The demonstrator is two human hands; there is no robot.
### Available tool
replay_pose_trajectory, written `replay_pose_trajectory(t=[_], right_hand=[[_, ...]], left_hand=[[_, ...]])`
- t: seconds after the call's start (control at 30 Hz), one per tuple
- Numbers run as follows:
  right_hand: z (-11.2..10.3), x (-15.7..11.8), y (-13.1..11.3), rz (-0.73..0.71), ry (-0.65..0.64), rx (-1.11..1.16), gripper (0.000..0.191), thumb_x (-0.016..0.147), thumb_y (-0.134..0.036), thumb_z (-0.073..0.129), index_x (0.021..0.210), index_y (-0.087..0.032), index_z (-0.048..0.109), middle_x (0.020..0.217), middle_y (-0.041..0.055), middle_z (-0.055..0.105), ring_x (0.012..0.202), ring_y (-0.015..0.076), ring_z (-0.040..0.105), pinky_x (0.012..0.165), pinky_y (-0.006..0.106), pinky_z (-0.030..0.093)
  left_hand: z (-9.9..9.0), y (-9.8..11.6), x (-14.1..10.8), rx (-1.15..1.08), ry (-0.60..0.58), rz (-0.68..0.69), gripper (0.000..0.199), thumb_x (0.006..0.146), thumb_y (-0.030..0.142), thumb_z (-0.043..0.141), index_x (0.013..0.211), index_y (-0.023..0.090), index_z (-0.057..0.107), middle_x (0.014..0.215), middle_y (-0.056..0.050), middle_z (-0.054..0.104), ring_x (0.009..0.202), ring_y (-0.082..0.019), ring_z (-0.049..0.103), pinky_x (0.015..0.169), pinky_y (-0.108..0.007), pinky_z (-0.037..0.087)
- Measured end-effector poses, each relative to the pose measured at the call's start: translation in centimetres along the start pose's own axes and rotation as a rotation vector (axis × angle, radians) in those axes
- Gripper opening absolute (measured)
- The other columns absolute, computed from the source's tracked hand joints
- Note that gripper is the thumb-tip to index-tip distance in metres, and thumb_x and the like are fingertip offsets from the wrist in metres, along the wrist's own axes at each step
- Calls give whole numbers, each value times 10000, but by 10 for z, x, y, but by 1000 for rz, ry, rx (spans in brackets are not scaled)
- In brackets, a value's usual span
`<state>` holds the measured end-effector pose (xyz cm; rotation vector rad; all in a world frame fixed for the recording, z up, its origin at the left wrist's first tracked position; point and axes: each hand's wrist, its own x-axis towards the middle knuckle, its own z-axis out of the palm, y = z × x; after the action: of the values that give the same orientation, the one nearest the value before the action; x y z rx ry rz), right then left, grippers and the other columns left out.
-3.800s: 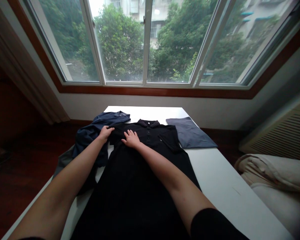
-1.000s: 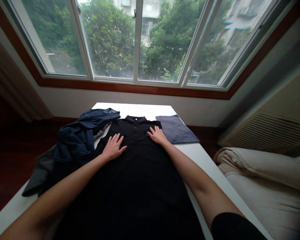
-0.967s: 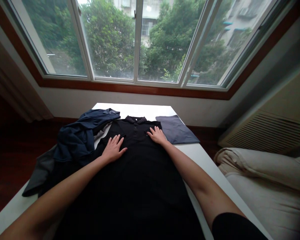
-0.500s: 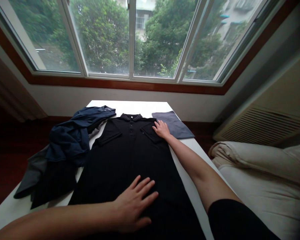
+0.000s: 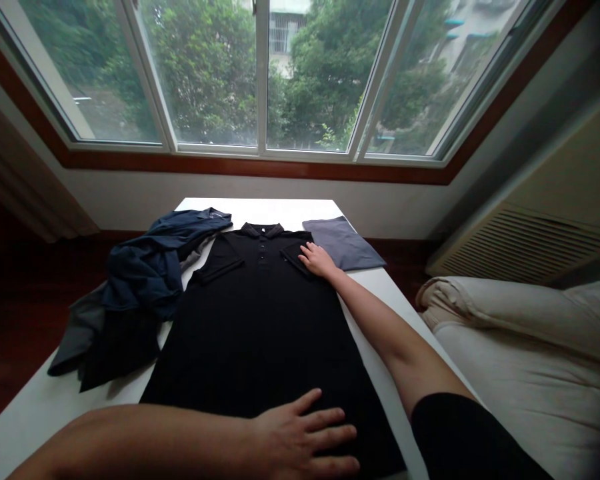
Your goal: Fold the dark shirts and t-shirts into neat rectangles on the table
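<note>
On the white tabletop (image 5: pixel 260 208), your black polo shirt (image 5: pixel 255 327) lies front-up, sleeves (image 5: pixel 222 263) folded inward, body unfolded, your left hand (image 5: pixel 305 433) spread wide over its lower front, your right hand (image 5: pixel 319 259) flat by one sleeve.

We seem to be in a home. We see a curtain (image 5: pixel 20 173), a reddish floor (image 5: pixel 15 320), pale cushions (image 5: pixel 525 367) and a wide window (image 5: pixel 262 100) facing trees (image 5: pixel 205 73) and a building (image 5: pixel 285 33).

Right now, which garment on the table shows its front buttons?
The black polo shirt, in the middle; the navy garment lies rumpled on the left, the flat grey cloth shows no buttons.
</note>
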<state>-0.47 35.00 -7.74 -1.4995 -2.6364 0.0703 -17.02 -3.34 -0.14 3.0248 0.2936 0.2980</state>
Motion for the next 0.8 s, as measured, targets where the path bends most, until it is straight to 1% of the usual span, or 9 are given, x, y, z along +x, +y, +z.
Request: replay_pose_trajectory(t=[0.1,0.2,0.33,0.4,0.47,0.53,0.63,0.7,0.8], right_hand=[[-10,-14,-21,-39,44,45,575,1093,-466,359,1576,-169,455,1663,141,349,1550,288,305,1257,456,253],[-13,-45,-47,-134,61,107,583,1093,-479,349,1590,-188,438,1680,115,318,1564,272,276,1267,452,239],[-12,-97,-63,-207,-11,137,606,1076,-522,380,1604,-227,420,1693,84,288,1574,275,247,1278,489,213],[-15,-117,-64,-218,-53,140,624,1065,-550,403,1610,-245,408,1698,74,276,1579,278,232,1283,506,195],[-20,-133,-67,-205,-63,143,639,1062,-559,413,1616,-241,396,1705,82,250,1586,284,210,1284,511,188],[-25,-150,-76,-210,-59,149,647,1065,-560,407,1622,-231,383,1711,96,222,1590,292,191,1283,515,191],[-31,-181,-98,-315,-79,166,671,1060,-593,403,1635,-250,355,1716,94,198,1594,290,173,1287,519,188],[-33,-205,-110,-363,-97,170,683,1054,-613,404,1640,-267,341,1717,88,193,1596,285,166,1291,524,179],[-38,-239,-117,-319,-97,164,684,1053,-603,410,1647,-277,317,1720,87,169,1597,291,154,1290,545,185]], left_hand=[[-10,3,-6,-146,-42,-61,614,1074,496,367,1620,215,364,1693,-89,311,1566,-279,286,1254,-516,304],[-17,-16,-28,-248,-70,-257,692,1040,549,442,1648,252,298,1713,-84,254,1586,-286,228,1290,-526,206],[-16,-56,-89,-136,-18,-659,654,1043,480,474,1645,279,314,1729,-84,201,1597,-308,178,1298,-566,132],[-12,-65,-121,-68,-11,-828,644,1057,516,430,1644,273,319,1730,-87,198,1597,-312,176,1293,-572,142],[-8,-61,-145,-36,-35,-908,663,1059,558,401,1652,280,297,1733,-83,188,1597,-312,175,1289,-565,150],[-8,-47,-158,-34,-69,-897,695,1052,591,397,1665,302,248,1740,-70,158,1600,-309,162,1291,-555,142],[-12,-21,-166,-46,-101,-840,723,1044,611,404,1675,335,185,1747,-51,109,1604,-307,140,1294,-549,120],[-16,-8,-169,-45,-105,-840,723,1045,607,407,1676,342,174,1748,-48,96,1605,-310,132,1294,-554,113],[-21,10,-177,-50,-105,-869,733,1043,597,422,1678,340,161,1748,-55,88,1605,-319,128,1292,-568,116]])
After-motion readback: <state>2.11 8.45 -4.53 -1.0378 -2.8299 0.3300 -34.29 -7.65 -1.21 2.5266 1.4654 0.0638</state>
